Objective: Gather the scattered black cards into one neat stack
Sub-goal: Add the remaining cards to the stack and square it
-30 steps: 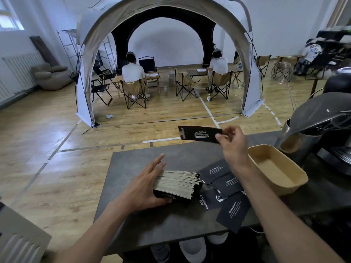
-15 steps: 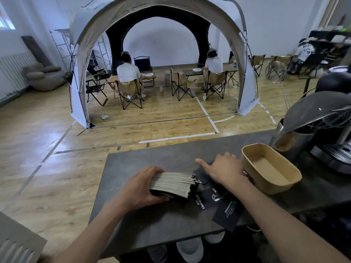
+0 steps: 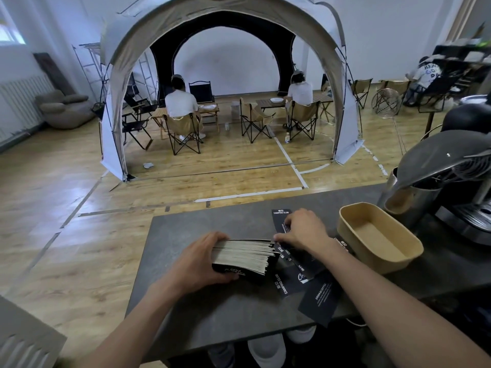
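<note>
The bench (image 3: 207, 309) carried everything. My left hand (image 3: 202, 258) clasped the tall stack (image 3: 243, 254) near the middle, its edges fanned, so a nudge might have toppled it. My right hand (image 3: 303, 229) pressed flat on loose cards (image 3: 295, 282); one card (image 3: 317, 301) overhung the near edge and could have slipped off.

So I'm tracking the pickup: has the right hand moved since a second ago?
Yes. The right hand dropped from above the tabletop onto the loose cards.
</note>
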`<act>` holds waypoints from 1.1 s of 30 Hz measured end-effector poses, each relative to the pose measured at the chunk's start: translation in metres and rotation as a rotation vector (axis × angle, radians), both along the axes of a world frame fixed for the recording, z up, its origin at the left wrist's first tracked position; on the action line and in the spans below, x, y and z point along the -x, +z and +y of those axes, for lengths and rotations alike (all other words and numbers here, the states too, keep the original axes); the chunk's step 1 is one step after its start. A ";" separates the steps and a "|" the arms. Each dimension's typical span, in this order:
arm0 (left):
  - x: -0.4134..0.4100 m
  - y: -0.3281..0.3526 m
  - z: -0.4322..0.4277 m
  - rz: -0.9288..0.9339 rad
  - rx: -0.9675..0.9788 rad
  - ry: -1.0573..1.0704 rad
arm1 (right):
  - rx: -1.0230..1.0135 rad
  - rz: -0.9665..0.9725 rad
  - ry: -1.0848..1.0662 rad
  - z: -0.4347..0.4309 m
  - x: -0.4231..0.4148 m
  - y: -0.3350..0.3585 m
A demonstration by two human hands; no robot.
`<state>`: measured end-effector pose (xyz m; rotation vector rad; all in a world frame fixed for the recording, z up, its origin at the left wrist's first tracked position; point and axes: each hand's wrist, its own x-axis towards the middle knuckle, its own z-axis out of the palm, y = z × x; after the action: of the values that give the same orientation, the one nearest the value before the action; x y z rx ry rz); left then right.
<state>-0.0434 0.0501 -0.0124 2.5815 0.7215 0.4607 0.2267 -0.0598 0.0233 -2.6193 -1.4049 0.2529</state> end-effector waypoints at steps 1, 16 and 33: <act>-0.001 0.000 0.001 0.005 0.005 0.008 | -0.020 0.010 -0.018 0.001 0.000 0.001; -0.002 -0.004 0.003 0.013 0.018 0.008 | -0.384 0.678 -0.142 0.001 -0.031 0.002; -0.002 -0.006 0.003 -0.030 0.002 -0.015 | -0.422 0.956 0.050 -0.006 -0.015 0.012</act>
<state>-0.0416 0.0535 -0.0187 2.5707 0.6911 0.4922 0.2416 -0.0660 0.0352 -1.7066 -1.0067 0.9373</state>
